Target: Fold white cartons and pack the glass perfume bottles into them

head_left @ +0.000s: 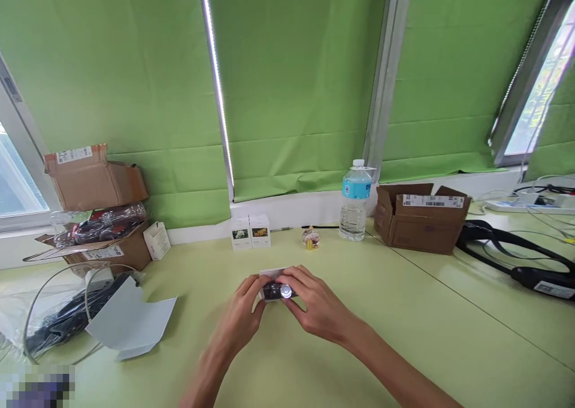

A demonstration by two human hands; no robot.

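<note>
Near the middle of the table, a small box with a white top edge and a dark, partly see-through front (pixel 271 291) is held between both my hands. At its right end shows a round, shiny silver disc (pixel 286 291); I cannot tell what it belongs to. My left hand (pixel 242 312) grips the left end with thumb and fingers. The right end is pinched by my right hand (pixel 317 303), its thumb below and fingers above. Beyond them stand two small white boxes with flower pictures (pixel 250 233) and a little gold-and-pink ornament (pixel 311 237).
A water bottle (pixel 354 204) and an open cardboard box (pixel 420 219) stand at the back right, beside a black headset (pixel 530 261). Stacked cartons (pixel 96 183), a bagged black item with cables (pixel 67 318) and a folded white sheet (pixel 135 321) occupy the left.
</note>
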